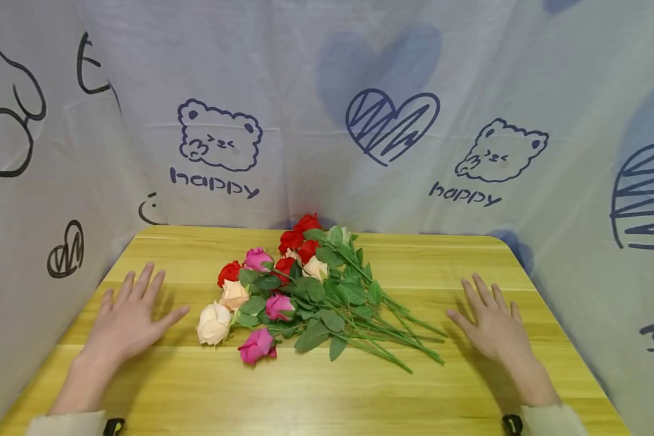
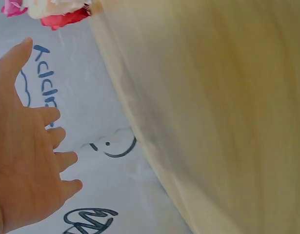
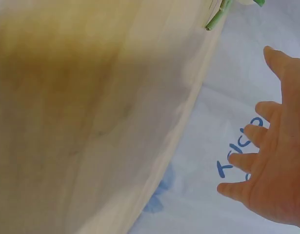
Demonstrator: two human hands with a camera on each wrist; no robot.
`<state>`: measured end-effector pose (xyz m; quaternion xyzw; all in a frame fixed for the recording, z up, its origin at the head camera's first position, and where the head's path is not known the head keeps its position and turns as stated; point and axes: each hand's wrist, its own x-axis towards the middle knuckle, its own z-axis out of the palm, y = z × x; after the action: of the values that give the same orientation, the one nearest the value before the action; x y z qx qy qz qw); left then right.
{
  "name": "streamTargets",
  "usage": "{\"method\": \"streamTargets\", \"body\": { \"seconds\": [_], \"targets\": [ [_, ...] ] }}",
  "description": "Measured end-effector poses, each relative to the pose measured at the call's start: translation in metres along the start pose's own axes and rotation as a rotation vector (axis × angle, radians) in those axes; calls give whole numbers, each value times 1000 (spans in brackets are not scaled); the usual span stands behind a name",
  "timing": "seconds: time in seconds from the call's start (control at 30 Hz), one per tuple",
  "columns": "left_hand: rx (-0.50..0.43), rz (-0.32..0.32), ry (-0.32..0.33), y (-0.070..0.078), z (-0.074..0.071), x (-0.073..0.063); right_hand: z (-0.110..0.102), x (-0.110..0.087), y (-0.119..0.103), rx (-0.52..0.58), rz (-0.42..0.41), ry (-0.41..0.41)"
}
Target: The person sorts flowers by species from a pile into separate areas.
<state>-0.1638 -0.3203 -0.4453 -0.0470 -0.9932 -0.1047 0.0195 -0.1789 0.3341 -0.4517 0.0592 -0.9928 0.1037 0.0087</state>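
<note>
Several artificial-looking roses lie in a loose pile mid-table in the head view, blooms to the left and green stems [image 1: 398,339] to the right. Among them are a red rose [image 1: 230,274], a pink rose [image 1: 257,346] and a cream rose [image 1: 215,324]. My left hand [image 1: 128,321], fingers spread and palm down, is left of the blooms and apart from them. On the other side, my right hand [image 1: 493,324] is spread just right of the stem ends, holding nothing. Each wrist view shows its palm bare, the left palm [image 2: 28,156] and the right palm [image 3: 281,161].
The wooden table [image 1: 327,393] has a rounded far right corner. White cloth [image 1: 310,121] printed with bears, hearts and lettering hangs behind it and along both sides. Dark straps show at both cuffs, one a left wrist strap [image 1: 113,426].
</note>
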Motion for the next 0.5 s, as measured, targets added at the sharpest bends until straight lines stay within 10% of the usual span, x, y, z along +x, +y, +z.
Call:
{"method": "streamTargets", "body": {
  "seconds": [0.5],
  "targets": [
    [4, 165, 58, 75, -11, 8, -5, 25, -21, 45, -195, -3]
  ]
}}
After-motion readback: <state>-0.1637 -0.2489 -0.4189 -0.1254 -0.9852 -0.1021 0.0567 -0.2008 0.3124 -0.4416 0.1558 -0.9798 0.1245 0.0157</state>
